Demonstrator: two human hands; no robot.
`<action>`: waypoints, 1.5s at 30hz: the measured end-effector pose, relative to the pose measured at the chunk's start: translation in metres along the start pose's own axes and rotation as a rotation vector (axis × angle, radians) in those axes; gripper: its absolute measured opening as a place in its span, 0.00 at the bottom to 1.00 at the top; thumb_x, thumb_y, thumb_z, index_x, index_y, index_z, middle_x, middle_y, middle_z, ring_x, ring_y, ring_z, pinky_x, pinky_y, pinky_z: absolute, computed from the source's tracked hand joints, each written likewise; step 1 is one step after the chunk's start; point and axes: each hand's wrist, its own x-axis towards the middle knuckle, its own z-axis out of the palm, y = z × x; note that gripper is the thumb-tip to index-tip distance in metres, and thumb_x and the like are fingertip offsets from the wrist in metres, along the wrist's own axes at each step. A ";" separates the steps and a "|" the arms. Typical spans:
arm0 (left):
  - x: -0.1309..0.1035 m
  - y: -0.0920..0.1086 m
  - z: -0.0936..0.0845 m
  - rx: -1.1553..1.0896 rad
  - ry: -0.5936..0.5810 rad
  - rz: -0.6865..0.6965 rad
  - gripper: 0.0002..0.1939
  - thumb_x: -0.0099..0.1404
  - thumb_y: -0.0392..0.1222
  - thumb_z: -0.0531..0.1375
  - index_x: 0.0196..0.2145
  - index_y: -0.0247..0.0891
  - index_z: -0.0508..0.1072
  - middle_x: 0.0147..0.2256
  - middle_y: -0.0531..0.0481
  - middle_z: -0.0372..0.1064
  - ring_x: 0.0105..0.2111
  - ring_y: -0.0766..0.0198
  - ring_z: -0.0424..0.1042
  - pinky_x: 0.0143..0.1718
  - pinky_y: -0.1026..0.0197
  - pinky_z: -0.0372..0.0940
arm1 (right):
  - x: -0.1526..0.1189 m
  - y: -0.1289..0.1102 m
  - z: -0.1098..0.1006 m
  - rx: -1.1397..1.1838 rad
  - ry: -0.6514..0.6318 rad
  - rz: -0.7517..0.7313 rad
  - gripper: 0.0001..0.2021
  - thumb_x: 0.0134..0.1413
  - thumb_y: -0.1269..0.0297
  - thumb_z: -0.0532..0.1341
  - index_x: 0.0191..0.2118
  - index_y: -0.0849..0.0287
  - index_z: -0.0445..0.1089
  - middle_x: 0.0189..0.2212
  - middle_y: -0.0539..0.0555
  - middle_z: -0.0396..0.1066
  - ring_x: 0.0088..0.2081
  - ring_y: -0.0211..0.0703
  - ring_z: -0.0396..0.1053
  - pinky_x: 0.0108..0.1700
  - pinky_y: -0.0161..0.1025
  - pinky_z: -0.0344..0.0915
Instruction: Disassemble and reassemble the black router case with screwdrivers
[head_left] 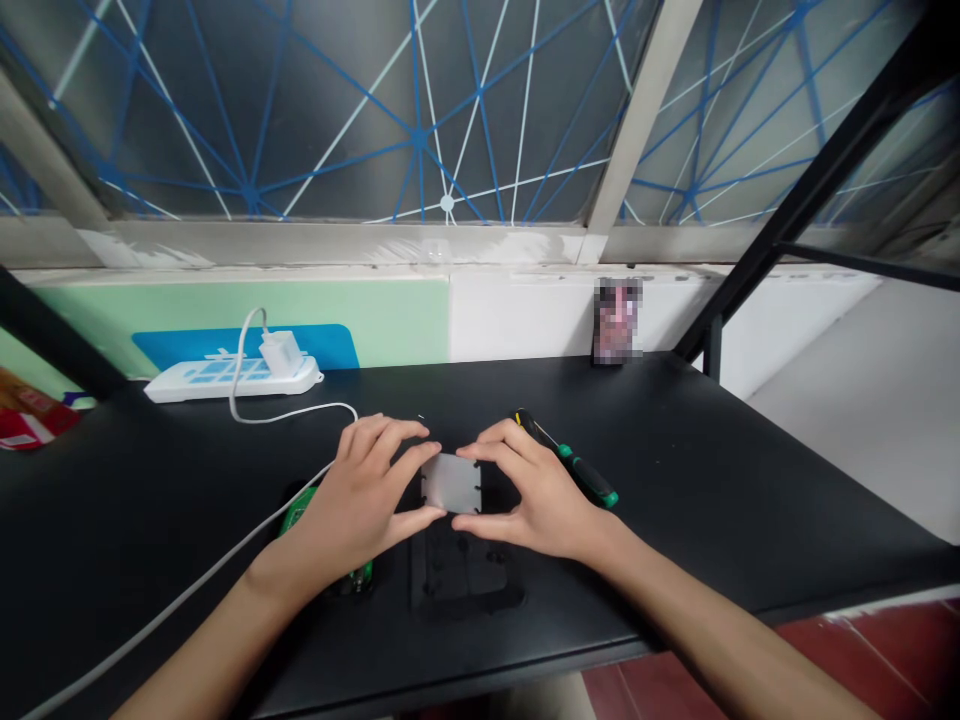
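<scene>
A small grey rectangular plate [452,484] with dark notches or clips along its sides is held between both hands. My left hand [379,480] grips its left edge with thumb and fingers. At its right edge, the thumb and fingers of my right hand [525,485] pinch the plate. Just below lies a black part or tray [469,580] with recesses, flat on the black table. A green object [298,508] is partly hidden behind my left hand and wrist. Beyond my right hand rests a green and black screwdriver [589,477].
A white power strip [232,378] with a plugged-in charger [281,353] sits at the back left, its cable [217,560] running across the black table [720,480]. A phone-like object [616,322] leans on the wall. A red packet [34,415] lies far left.
</scene>
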 end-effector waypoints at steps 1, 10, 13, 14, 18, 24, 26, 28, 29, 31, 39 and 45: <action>0.000 0.001 0.000 0.005 -0.001 0.011 0.23 0.64 0.46 0.68 0.53 0.36 0.70 0.53 0.38 0.67 0.53 0.43 0.63 0.57 0.38 0.57 | 0.000 -0.001 0.001 -0.003 0.018 -0.024 0.29 0.51 0.46 0.69 0.54 0.58 0.67 0.43 0.57 0.69 0.42 0.46 0.72 0.43 0.45 0.74; 0.000 0.011 -0.002 0.027 0.042 0.032 0.21 0.67 0.44 0.63 0.55 0.37 0.67 0.52 0.39 0.67 0.54 0.44 0.62 0.60 0.38 0.55 | -0.001 -0.004 0.006 0.014 0.120 -0.107 0.32 0.47 0.48 0.72 0.54 0.58 0.67 0.40 0.56 0.71 0.39 0.44 0.72 0.38 0.42 0.74; -0.001 0.014 -0.001 -0.008 0.026 0.033 0.24 0.64 0.44 0.67 0.54 0.37 0.67 0.52 0.39 0.67 0.54 0.43 0.61 0.60 0.38 0.55 | 0.000 -0.005 0.007 0.031 0.113 -0.119 0.32 0.48 0.46 0.71 0.55 0.57 0.67 0.40 0.56 0.71 0.38 0.43 0.72 0.38 0.42 0.74; -0.001 0.014 -0.001 -0.016 0.023 0.031 0.25 0.63 0.44 0.68 0.54 0.37 0.66 0.52 0.40 0.66 0.54 0.43 0.60 0.60 0.39 0.55 | 0.000 -0.006 0.007 0.035 0.112 -0.122 0.32 0.48 0.46 0.70 0.56 0.56 0.66 0.40 0.56 0.71 0.38 0.43 0.72 0.38 0.42 0.74; 0.000 0.016 -0.002 -0.066 0.024 -0.028 0.26 0.60 0.43 0.71 0.53 0.38 0.67 0.52 0.41 0.65 0.53 0.44 0.59 0.57 0.40 0.57 | 0.001 -0.006 0.006 0.056 0.081 -0.092 0.36 0.47 0.43 0.70 0.59 0.56 0.65 0.42 0.57 0.70 0.41 0.45 0.72 0.40 0.43 0.75; 0.004 0.013 -0.008 -0.246 0.068 -0.235 0.24 0.62 0.46 0.70 0.53 0.47 0.68 0.52 0.47 0.63 0.52 0.48 0.60 0.54 0.44 0.59 | -0.001 -0.003 0.004 0.213 0.012 0.088 0.33 0.59 0.43 0.61 0.64 0.56 0.60 0.46 0.59 0.67 0.45 0.46 0.71 0.46 0.49 0.74; 0.005 0.011 -0.010 -0.300 0.093 -0.278 0.24 0.62 0.47 0.70 0.53 0.49 0.67 0.51 0.48 0.63 0.51 0.49 0.62 0.53 0.45 0.60 | -0.001 -0.003 0.005 0.278 0.015 0.171 0.20 0.68 0.57 0.55 0.62 0.55 0.63 0.47 0.58 0.67 0.46 0.43 0.70 0.48 0.47 0.73; 0.005 0.010 -0.012 -0.344 0.100 -0.303 0.25 0.61 0.49 0.70 0.53 0.49 0.67 0.51 0.48 0.63 0.51 0.49 0.63 0.53 0.44 0.59 | 0.000 -0.004 0.007 0.304 0.003 0.226 0.19 0.66 0.68 0.54 0.61 0.54 0.64 0.47 0.57 0.66 0.46 0.41 0.69 0.49 0.45 0.73; 0.005 0.010 -0.012 -0.361 0.099 -0.307 0.25 0.61 0.50 0.71 0.52 0.49 0.67 0.51 0.48 0.64 0.51 0.49 0.63 0.54 0.44 0.59 | 0.001 -0.005 0.008 0.309 -0.013 0.229 0.21 0.63 0.70 0.57 0.61 0.54 0.64 0.47 0.56 0.65 0.47 0.42 0.69 0.49 0.45 0.72; 0.005 0.012 -0.012 -0.390 0.095 -0.296 0.25 0.61 0.50 0.71 0.52 0.49 0.67 0.51 0.48 0.63 0.52 0.49 0.63 0.55 0.43 0.58 | 0.002 -0.007 0.010 0.319 -0.063 0.204 0.27 0.58 0.68 0.63 0.62 0.55 0.61 0.48 0.57 0.65 0.48 0.43 0.68 0.51 0.45 0.72; 0.005 0.023 -0.009 -0.544 0.029 -0.239 0.30 0.56 0.50 0.74 0.53 0.52 0.68 0.53 0.49 0.61 0.54 0.50 0.61 0.55 0.48 0.60 | 0.001 -0.009 0.022 0.399 -0.085 0.107 0.32 0.48 0.58 0.73 0.58 0.55 0.64 0.47 0.56 0.63 0.47 0.46 0.67 0.51 0.46 0.70; 0.006 0.026 -0.008 -0.610 0.051 -0.237 0.32 0.55 0.54 0.74 0.54 0.54 0.68 0.53 0.49 0.61 0.53 0.50 0.61 0.56 0.46 0.61 | 0.000 -0.008 0.024 0.427 -0.010 0.071 0.33 0.45 0.57 0.74 0.56 0.55 0.65 0.44 0.55 0.64 0.45 0.45 0.67 0.48 0.45 0.70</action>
